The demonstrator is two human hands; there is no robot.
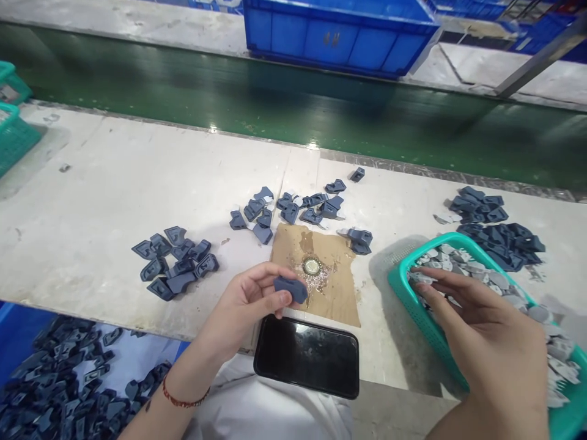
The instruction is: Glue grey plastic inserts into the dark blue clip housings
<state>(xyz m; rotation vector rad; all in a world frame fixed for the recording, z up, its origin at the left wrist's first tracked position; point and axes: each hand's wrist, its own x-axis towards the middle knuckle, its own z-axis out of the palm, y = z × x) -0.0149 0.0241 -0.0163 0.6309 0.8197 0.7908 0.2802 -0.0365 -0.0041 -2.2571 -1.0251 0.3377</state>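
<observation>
My left hand (257, 296) pinches a dark blue plastic part (291, 289) between thumb and fingers, above the near edge of a brown cardboard sheet (339, 299). On that sheet sits a small round metal-rimmed cup (312, 266) with wet, glittery spots about it. My right hand (486, 324) reaches over a green basket (406, 305) of light grey pieces (498, 281). Its thumb and forefinger close on a small grey piece (419, 278) at the basket's left end. A black phone (307, 357) lies just below my left hand.
Loose blue parts lie in groups at left (178, 263), centre (263, 214) and right (502, 244). A blue bin (11, 336) of similar parts stands lower left. Beyond the table (92, 183) runs a green conveyor belt (183, 91), with a large blue crate (339, 36) behind it.
</observation>
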